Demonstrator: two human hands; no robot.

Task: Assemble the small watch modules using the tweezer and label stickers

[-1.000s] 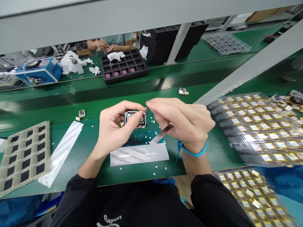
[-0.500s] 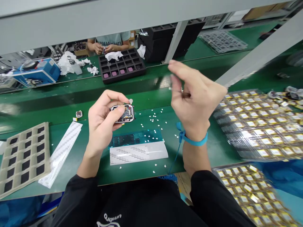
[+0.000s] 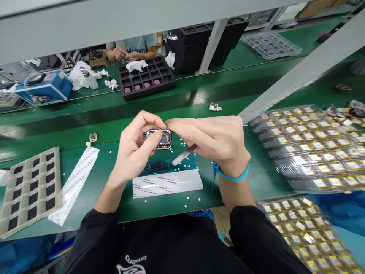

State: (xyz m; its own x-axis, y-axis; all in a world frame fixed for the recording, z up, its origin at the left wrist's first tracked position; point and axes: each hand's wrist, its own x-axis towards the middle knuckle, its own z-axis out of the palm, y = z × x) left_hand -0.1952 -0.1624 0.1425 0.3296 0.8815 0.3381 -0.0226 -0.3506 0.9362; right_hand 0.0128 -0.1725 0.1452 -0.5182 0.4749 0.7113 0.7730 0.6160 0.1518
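Note:
My left hand [image 3: 136, 150] grips a small watch-like case [image 3: 165, 140] with its circuit board facing up, thumb across its left part. My right hand [image 3: 212, 139] has its fingertips pressed together at the case's upper right corner. A flat metal tool [image 3: 184, 155] juts from under that hand, its rounded end toward the lower left. Whatever the fingertips pinch is too small to make out. Below the hands lie a teal sheet [image 3: 154, 166] with dark strips and a white printed sheet [image 3: 168, 185]. Small white pieces are scattered around them.
A beige tray [image 3: 31, 190] and white strips [image 3: 75, 182] lie left. Trays of yellow-edged parts [image 3: 316, 144] fill the right. Small cases sit beyond my hands [image 3: 213, 107] and left [image 3: 93, 137]. A slanted post [image 3: 296, 72] stands right. Across the bench, a person works behind a black tray [image 3: 148, 78].
My right hand has come down and left to the case, and the metal tool now shows. My left hand has shifted slightly right with the case. Another small case is now visible behind my hands.

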